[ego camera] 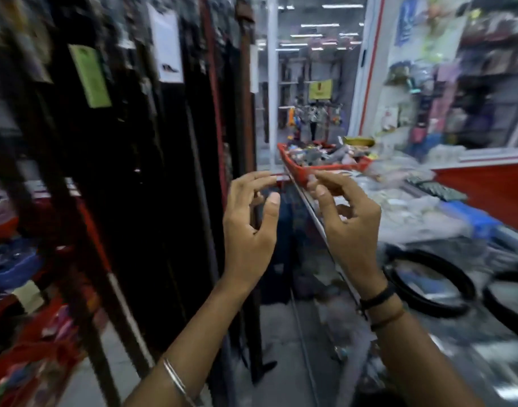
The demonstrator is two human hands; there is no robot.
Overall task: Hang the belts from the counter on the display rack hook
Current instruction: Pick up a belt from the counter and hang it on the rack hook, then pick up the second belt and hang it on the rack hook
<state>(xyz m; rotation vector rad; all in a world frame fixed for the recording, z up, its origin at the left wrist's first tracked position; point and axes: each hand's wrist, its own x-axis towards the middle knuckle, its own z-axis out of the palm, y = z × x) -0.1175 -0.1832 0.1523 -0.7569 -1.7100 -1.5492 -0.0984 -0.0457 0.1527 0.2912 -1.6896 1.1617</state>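
Note:
Several dark belts [175, 177] hang straight down on the display rack at the left, some with paper tags. A brown belt [247, 92] hangs at the rack's right edge. Two black belts lie coiled on the glass counter at the right, one nearer me [431, 282] and one at the frame edge [507, 306]. My left hand [250, 227] and my right hand [346, 221] are both raised in mid-air between the rack and the counter, fingers curled and apart, holding nothing. The picture is blurred by motion.
A red tray [325, 168] of small goods stands at the counter's far end. Plastic-wrapped packets [422, 212] cover the glass counter [445, 342]. Red shelves with goods [22, 259] fill the lower left. A narrow floor gap runs between rack and counter.

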